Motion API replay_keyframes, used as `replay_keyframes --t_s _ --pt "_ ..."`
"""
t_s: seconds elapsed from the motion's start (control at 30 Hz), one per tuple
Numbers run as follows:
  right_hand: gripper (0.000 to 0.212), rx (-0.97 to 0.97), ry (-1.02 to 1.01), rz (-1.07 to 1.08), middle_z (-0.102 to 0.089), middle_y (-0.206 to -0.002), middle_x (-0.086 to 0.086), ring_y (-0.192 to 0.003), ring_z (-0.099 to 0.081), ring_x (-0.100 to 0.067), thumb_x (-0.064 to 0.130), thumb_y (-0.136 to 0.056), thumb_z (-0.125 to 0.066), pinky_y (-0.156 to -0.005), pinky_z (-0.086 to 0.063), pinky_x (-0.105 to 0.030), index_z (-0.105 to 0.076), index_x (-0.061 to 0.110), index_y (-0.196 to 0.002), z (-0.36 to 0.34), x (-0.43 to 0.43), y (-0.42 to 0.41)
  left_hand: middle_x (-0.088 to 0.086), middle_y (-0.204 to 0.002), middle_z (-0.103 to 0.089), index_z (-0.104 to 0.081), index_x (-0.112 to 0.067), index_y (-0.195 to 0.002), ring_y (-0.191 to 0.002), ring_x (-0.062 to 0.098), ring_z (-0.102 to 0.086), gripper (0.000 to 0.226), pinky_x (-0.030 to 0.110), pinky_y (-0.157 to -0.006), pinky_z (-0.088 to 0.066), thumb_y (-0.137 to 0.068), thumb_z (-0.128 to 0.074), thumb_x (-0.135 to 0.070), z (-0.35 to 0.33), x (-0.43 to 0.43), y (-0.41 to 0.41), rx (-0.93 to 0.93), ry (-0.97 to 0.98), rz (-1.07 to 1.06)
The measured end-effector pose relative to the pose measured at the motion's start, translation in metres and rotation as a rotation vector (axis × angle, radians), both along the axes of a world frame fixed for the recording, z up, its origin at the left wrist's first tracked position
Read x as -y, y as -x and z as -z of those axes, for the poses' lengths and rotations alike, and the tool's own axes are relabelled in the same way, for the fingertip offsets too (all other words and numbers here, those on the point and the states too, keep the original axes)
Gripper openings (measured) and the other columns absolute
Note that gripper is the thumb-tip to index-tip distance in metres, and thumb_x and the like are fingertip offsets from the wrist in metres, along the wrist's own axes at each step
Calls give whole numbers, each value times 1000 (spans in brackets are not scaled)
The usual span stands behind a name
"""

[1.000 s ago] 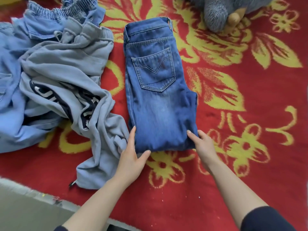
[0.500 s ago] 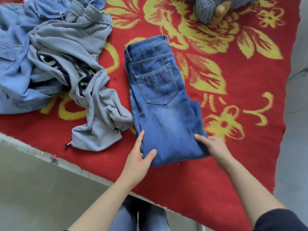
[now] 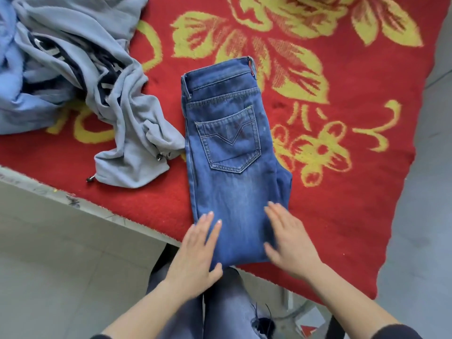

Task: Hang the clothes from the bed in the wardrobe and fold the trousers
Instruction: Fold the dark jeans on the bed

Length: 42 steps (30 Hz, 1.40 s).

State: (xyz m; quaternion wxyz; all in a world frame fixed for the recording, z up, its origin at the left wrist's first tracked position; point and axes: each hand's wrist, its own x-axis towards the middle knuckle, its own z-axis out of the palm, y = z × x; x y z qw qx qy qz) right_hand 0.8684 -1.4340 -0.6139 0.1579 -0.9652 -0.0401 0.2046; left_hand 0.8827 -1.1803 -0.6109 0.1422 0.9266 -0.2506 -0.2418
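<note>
Folded dark blue jeans [image 3: 232, 152] lie on the red and yellow flowered blanket [image 3: 342, 216], back pocket facing up, folded end toward me at the bed's corner. My left hand [image 3: 195, 250] lies flat with straight fingers on the near left part of the jeans. My right hand [image 3: 291, 243] lies flat on the near right part, its fingers blurred. Grey trousers with a dark stripe [image 3: 115, 99] lie crumpled to the left, partly on a light blue garment [image 3: 22, 99].
The bed's pale edge [image 3: 80, 204] runs diagonally at the left, with grey floor [image 3: 49, 277] below it. More floor shows right of the blanket [image 3: 430, 192]. My legs in grey jeans [image 3: 220, 302] stand at the bed's corner.
Both hands moved from the folded end's sides onto the top of the jeans, now flat. The jeans lie nearer the bed's edge, and the view has shifted down and back.
</note>
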Motion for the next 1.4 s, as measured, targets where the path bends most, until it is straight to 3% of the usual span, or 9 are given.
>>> replay_keyframes --t_s 0.1,0.23,0.4,0.5,0.6,0.7,0.87,1.07,1.4 --pt "114 -272 129 -313 11 -157 -6 -147 6 -27 52 -70 -70 -119 -8 -47 -3 13 -153 9 -12 1 21 -154 17 3 -5 -151 -143 37 15 108 46 -120 -1 -75 -61 -48 14 9 -3 -93 -209 239" --pt "78 -201 287 -388 -56 -136 -14 -126 -53 -27 27 -58 -87 -96 -50 -45 -60 12 -130 11 -24 -1 25 -150 31 24 -1 -145 -141 39 25 77 44 -117 8 -98 -34 -19 30 22 -3 -132 -436 237" --pt "55 -402 140 -310 -36 -152 -13 -139 -36 -28 15 -90 -48 -112 -31 -38 -40 15 -144 13 -18 -22 27 -157 -4 -9 -1 -151 -146 40 -4 59 44 -118 -15 -97 -31 -14 23 37 -25 -271 -453 295" --pt "3 -590 -87 -100 -68 -81 -5 -75 -60 -20 18 -75 -62 -68 -48 -32 -61 19 -77 -10 -6 -72 22 -112 -63 -63 -8 -98 -108 34 -59 24 35 -82 -48 -81 -47 -13 4 37 -91 -539 -275 241" --pt "22 -868 -240 55 -54 -47 9 -48 -49 -7 14 -67 -74 -45 -37 -21 -58 17 -52 -38 6 -142 8 -56 -54 -50 -14 -50 -51 23 -51 13 23 -46 -34 -62 -55 -17 -28 31 -161 -857 -180 85" --pt "8 -946 -259 84 -70 -65 3 -66 -67 -13 16 -64 -76 -61 -50 -24 -71 11 -69 -60 15 -198 3 -49 -43 -48 -17 -43 -46 18 -38 16 22 -44 -27 -55 -59 -21 -56 26 -203 -977 -19 -96" --pt "45 -695 -295 198 -68 -83 -8 -87 -64 -25 24 -55 -76 -75 -46 -33 -67 -1 -91 -84 24 -281 -2 -57 -43 -53 -13 -61 -52 12 -37 17 22 -47 -29 -72 -65 -13 -71 11 -276 -872 260 -393" --pt "15 -196 -274 329 -57 -63 2 -66 -51 -19 18 -68 -70 -57 -37 -29 -63 5 -74 -73 28 -374 6 -73 -56 -64 0 -86 -65 14 -51 13 28 -61 -39 -82 -64 -13 -54 15 -356 -584 623 -705" --pt "60 326 -21 71 -28 -157 1 -147 -17 -13 52 -93 -40 -116 -9 -45 -39 22 -145 -1 -7 -321 4 -83 -60 -64 -4 -99 -77 12 -51 16 26 -69 -40 -96 -53 -15 16 44 -386 -188 674 -862"
